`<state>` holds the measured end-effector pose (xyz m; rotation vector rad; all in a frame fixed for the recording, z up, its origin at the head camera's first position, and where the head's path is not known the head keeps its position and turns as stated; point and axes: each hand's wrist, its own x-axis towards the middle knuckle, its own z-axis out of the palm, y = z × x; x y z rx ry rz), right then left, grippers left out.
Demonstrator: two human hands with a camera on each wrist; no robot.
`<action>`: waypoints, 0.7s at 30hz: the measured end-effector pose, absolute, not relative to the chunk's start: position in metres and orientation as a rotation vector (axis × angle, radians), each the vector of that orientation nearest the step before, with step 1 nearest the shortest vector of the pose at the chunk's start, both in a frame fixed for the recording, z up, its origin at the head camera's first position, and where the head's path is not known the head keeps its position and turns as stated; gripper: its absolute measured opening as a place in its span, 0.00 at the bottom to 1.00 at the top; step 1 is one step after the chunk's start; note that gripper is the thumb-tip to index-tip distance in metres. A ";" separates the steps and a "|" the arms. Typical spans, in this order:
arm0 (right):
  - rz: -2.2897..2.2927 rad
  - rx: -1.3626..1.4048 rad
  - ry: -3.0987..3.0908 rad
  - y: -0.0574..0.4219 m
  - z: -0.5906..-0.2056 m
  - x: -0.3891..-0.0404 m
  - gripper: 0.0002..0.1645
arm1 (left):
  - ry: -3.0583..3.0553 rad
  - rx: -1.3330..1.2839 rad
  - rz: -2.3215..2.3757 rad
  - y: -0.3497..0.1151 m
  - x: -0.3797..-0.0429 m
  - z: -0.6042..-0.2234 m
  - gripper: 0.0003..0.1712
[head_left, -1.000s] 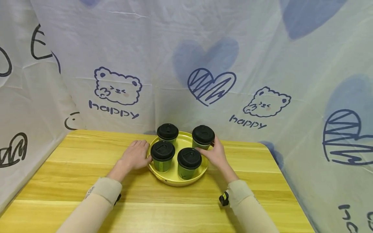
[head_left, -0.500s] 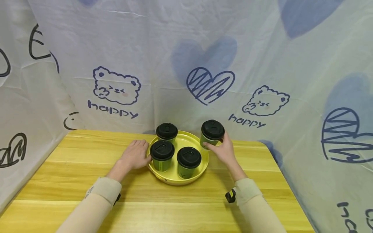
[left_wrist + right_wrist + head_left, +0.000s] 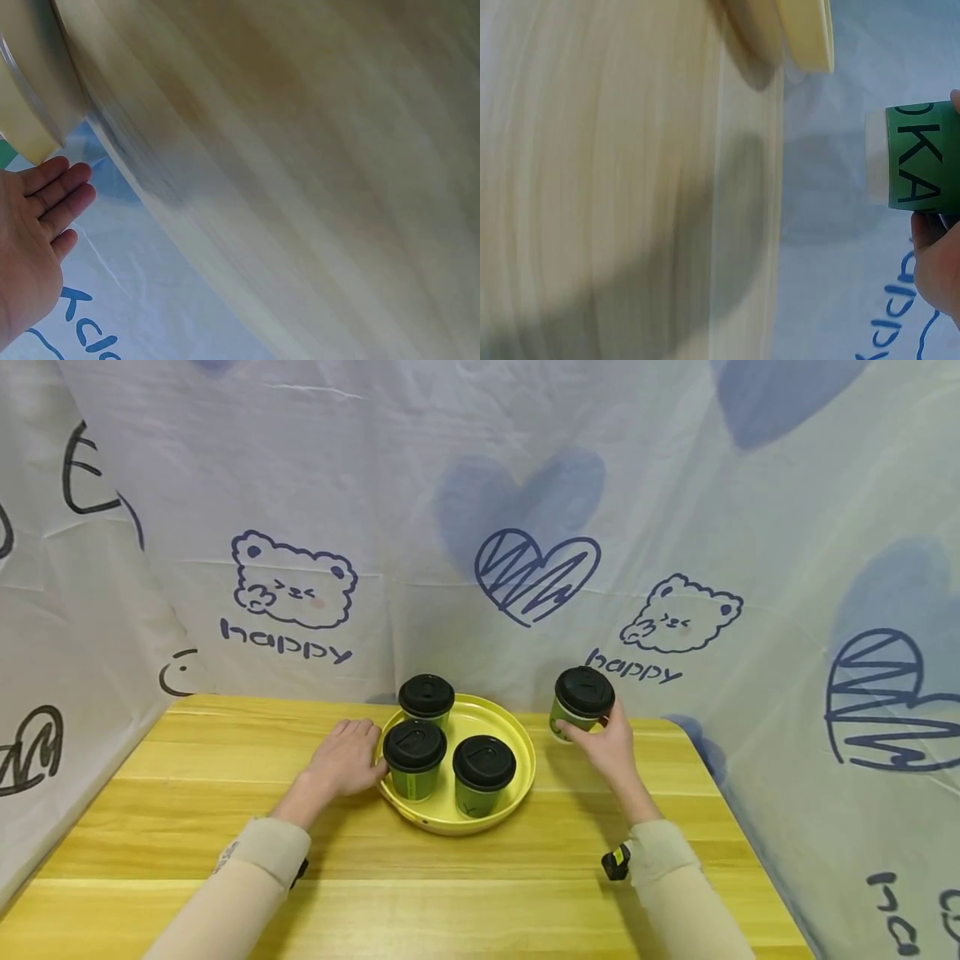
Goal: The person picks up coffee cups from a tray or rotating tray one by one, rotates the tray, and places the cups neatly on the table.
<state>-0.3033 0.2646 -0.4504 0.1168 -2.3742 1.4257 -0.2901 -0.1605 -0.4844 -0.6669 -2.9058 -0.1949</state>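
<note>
My right hand (image 3: 611, 745) grips a green paper coffee cup with a black lid (image 3: 585, 692), to the right of a round yellow tray (image 3: 517, 727). In the right wrist view this cup (image 3: 926, 157) is clear of the table, with dark letters on its green side. My left hand (image 3: 347, 758) lies at the tray's left rim, fingers extended. The left wrist view shows those fingers (image 3: 64, 199) right at the tray's edge (image 3: 34, 142). On the tray stand three similar lidded cups: one at the back left (image 3: 426, 697), one at the front left (image 3: 414, 760), one at the front right (image 3: 483, 774).
The tray stands on a wood-grain table (image 3: 420, 893) near its back edge. Behind and at the sides hangs a pale cloth (image 3: 420, 485) printed with hearts, bears and lettering. A black wrist device (image 3: 617, 862) sits by my right cuff.
My right hand has lifted the back-right cup off the tray and carried it rightward, past the rim and over the table. My left hand has stayed at the tray's left side.
</note>
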 end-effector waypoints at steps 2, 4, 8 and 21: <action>1.417 0.099 -2.371 0.270 -0.452 -0.303 0.52 | -2.900 -0.666 -0.196 -0.161 -0.291 -0.485 0.24; 1.419 0.074 -2.368 0.277 -0.453 -0.303 0.52 | -2.898 -0.666 -0.198 -0.160 -0.291 -0.485 0.24; 1.425 0.009 -2.360 0.290 -0.457 -0.301 0.51 | -2.896 -0.668 -0.191 -0.161 -0.292 -0.487 0.25; 1.301 -0.166 -2.301 0.333 -0.466 -0.296 0.47 | -2.909 -0.659 -0.194 -0.161 -0.293 -0.488 0.30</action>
